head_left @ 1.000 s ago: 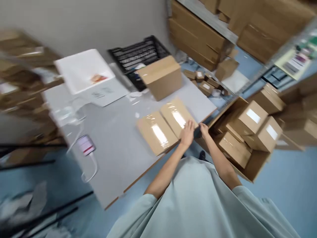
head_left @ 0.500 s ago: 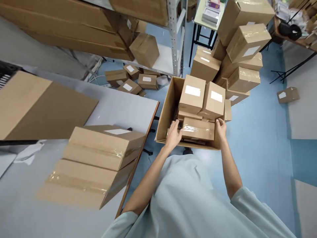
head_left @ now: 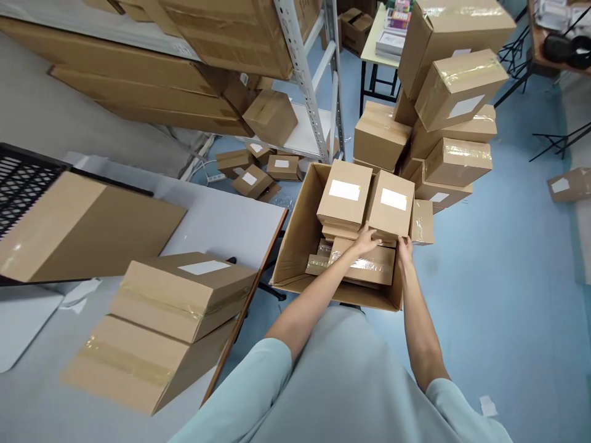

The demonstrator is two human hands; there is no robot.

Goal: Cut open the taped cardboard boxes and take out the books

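Observation:
A large open carton (head_left: 295, 243) stands in front of me with several small cardboard boxes inside. Two labelled boxes lie side by side on top, a left one (head_left: 344, 206) and a right one (head_left: 390, 212). My left hand (head_left: 365, 241) reaches across the carton, its fingers closed at the near left corner of the right labelled box. At that box's near right corner my right hand (head_left: 405, 251) has its fingers closed on the edge. Below my left forearm lies a taped box (head_left: 369, 264), partly covered by the arm.
On the left, a table (head_left: 217, 215) carries two stacked taped boxes (head_left: 166, 301) and a larger box (head_left: 92, 227). A metal shelf post (head_left: 305, 80) rises behind the carton. Stacked boxes (head_left: 457, 160) stand at the right, and small boxes (head_left: 252, 178) lie on the floor.
My left hand has moved right and away from me, from the carton's near left part to the right labelled box. My right hand has shifted to that box's near corner. The view has shifted.

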